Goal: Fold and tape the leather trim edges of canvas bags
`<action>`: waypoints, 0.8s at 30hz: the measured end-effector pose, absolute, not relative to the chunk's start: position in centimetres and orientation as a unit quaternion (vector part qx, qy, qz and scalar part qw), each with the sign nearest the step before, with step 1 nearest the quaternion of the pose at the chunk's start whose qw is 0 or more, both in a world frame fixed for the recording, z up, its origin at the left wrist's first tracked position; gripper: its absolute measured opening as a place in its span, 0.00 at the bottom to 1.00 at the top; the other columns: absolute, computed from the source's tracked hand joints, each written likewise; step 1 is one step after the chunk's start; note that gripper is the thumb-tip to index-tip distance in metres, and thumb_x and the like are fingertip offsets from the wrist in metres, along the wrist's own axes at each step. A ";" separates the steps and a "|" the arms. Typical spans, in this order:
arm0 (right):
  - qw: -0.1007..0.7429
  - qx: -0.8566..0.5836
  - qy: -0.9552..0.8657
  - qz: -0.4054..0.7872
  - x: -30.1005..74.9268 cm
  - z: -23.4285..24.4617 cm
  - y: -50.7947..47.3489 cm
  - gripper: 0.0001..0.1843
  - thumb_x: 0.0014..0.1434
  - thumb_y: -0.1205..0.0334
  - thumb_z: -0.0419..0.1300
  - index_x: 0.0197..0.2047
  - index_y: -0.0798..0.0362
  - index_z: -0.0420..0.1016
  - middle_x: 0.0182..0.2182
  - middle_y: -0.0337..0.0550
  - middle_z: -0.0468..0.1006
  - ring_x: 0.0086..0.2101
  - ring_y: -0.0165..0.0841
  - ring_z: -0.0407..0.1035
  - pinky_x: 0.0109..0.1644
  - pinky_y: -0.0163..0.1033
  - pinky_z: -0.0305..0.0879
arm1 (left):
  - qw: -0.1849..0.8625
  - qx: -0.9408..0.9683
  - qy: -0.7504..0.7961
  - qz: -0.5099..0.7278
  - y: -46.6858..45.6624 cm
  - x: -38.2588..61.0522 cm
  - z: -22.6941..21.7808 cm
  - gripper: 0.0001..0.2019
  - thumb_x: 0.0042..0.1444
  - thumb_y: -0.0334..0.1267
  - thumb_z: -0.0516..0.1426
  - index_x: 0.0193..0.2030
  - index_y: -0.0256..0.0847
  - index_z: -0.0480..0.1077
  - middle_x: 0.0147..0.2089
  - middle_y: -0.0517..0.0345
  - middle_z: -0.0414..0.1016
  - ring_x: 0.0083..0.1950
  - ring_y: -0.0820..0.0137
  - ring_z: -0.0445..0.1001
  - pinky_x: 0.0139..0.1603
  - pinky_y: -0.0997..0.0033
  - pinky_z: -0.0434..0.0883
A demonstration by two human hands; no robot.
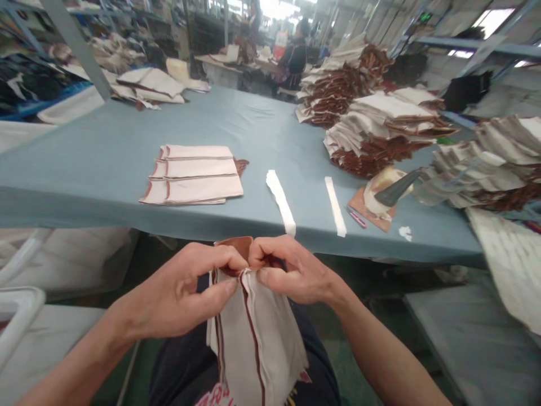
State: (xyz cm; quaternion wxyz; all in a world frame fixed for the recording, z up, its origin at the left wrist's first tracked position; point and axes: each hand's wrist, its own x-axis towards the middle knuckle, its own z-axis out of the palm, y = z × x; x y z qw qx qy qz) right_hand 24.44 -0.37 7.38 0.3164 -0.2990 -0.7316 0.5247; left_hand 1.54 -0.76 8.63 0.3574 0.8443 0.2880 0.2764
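A cream fabric piece with dark brown edging hangs over my lap, just in front of the table edge. At its top edge, my left hand pinches the cloth between thumb and forefinger. My right hand pinches the same edge close beside it, the fingertips almost meeting. A brown flap of the piece shows behind the fingers. Beyond my hands, several similar cream panels lie overlapped on the table.
The blue-covered table holds two white strips, a pink-handled tool and a container with a dark-handled implement. Tall stacks of folded brown-and-cream pieces stand at right. A person sits in the background.
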 end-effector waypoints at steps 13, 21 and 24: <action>0.325 -0.337 -0.698 0.542 24.9 4.2 0.0 0.02 0.53 0.63 0.57 0.30 0.51 0.66 0.25 0.31 0.65 0.27 0.27 0.56 0.30 0.34 0.54 | 0.578 0.706 0.345 0.219 0.2 2.9 6.3 0.13 0.63 0.45 0.60 0.33 0.38 0.74 0.30 0.62 0.70 0.30 0.74 0.66 0.28 0.79 0.65; 0.324 -0.350 -0.698 0.533 25.1 4.1 0.1 0.02 0.53 0.65 0.57 0.30 0.51 0.67 0.25 0.30 0.65 0.26 0.27 0.56 0.31 0.33 0.55 | 0.524 0.731 0.374 0.227 0.5 3.5 6.5 0.10 0.59 0.40 0.55 0.29 0.39 0.71 0.26 0.64 0.67 0.28 0.74 0.63 0.26 0.79 0.61; 0.329 -0.346 -0.705 0.524 25.0 4.3 0.0 0.01 0.53 0.65 0.56 0.30 0.50 0.66 0.25 0.30 0.64 0.27 0.27 0.57 0.32 0.33 0.55 | 0.534 0.714 0.378 0.250 0.5 3.7 6.1 0.10 0.56 0.39 0.54 0.27 0.40 0.71 0.25 0.64 0.68 0.26 0.74 0.63 0.26 0.78 0.61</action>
